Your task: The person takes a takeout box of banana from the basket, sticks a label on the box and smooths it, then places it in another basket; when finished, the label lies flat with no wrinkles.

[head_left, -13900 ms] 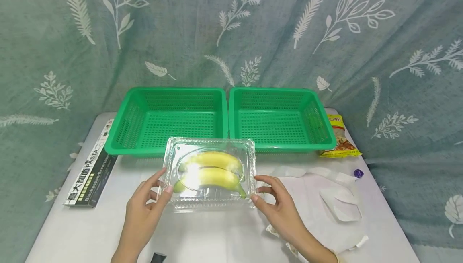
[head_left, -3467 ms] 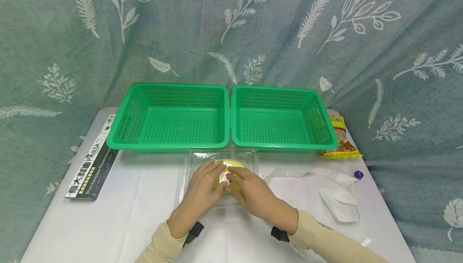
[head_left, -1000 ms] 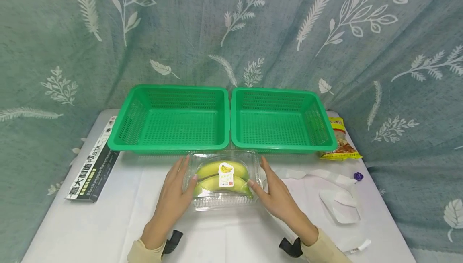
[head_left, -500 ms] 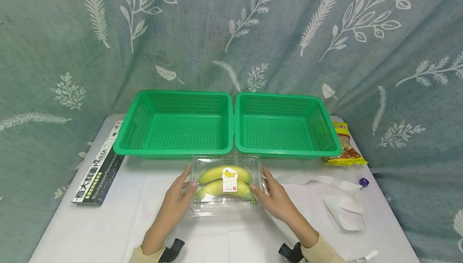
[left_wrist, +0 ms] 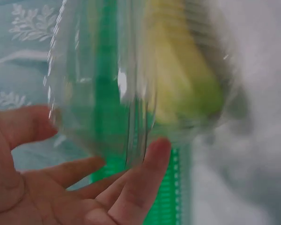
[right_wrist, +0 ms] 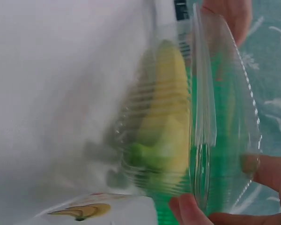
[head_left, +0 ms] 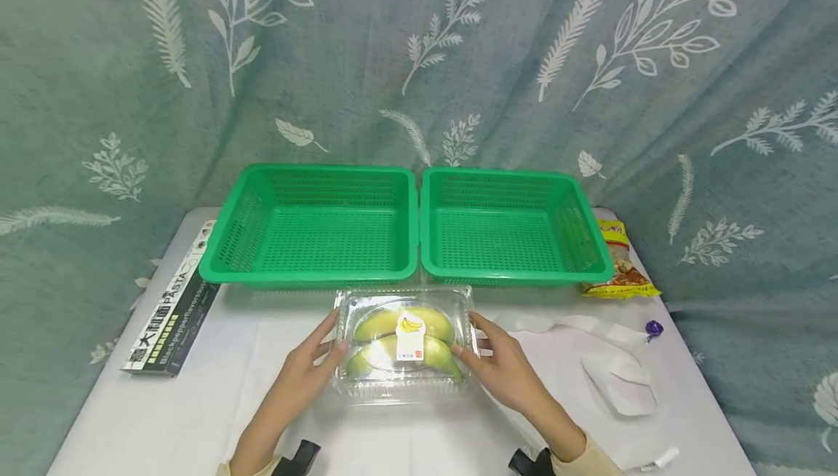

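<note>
Both hands hold a clear plastic clamshell box point(head_left: 406, 389) in front of the baskets. Two yellow-green bananas point(head_left: 380, 327) lie inside it, and a white banana sticker point(head_left: 410, 345) is on its lid. My left hand point(head_left: 304, 367) grips the left side, thumb on the lid's edge; in the left wrist view its fingers point(left_wrist: 140, 187) reach along the rim. The right hand point(head_left: 507, 367) grips the opposite side in the same way, with its fingers point(right_wrist: 192, 213) at the seam in the right wrist view. The box is lifted off the white table, as its underside shows in both wrist views.
Behind the box stand two green baskets, one left point(head_left: 308, 276) and one right point(head_left: 517, 276). A pasta box point(head_left: 173, 308) lies far left, a yellow food packet point(head_left: 618, 265) far right. White paper strips point(head_left: 618, 381), a purple-wrapped candy point(head_left: 653, 328) and a white pen-like stick point(head_left: 661, 459) are on the right.
The lid had no sticker at first; later both hands pressed on the sticker at its middle. Then they moved apart to the box's sides and have lifted it towards the person.
</note>
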`<state>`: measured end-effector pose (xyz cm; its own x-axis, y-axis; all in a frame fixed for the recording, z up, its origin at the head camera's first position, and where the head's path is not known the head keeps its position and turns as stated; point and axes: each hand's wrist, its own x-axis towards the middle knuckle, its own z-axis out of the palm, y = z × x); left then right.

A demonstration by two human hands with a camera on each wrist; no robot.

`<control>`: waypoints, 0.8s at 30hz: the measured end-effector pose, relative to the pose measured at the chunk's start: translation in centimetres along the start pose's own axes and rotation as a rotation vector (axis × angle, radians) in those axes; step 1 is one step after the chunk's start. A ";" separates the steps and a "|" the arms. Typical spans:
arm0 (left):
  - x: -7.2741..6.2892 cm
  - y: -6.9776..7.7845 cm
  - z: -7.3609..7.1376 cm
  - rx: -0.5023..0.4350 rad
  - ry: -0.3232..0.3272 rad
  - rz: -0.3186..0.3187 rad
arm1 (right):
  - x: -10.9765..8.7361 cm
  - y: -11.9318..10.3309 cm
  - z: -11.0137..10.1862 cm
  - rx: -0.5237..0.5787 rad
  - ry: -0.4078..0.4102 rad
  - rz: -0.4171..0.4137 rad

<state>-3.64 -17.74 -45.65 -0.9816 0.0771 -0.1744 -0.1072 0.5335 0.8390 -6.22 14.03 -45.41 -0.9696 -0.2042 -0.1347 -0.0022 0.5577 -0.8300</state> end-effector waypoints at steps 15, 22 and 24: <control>-2.8 4.6 -2.1 -0.143 -0.200 0.261 | -3.2 -3.1 -7.3 0.058 0.044 -0.016; 2.6 7.4 -1.3 -0.193 -0.196 0.287 | 0.3 -3.1 -11.5 0.075 0.121 -0.039; 4.4 8.2 -0.7 -0.231 -0.184 0.264 | 1.8 -2.7 -12.4 0.082 0.152 -0.022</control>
<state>-8.92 -13.65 -39.15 -0.9377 0.3473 -0.0095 0.0914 0.2730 0.9577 -11.03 22.13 -36.70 -0.9954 -0.0883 -0.0377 -0.0101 0.4859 -0.8740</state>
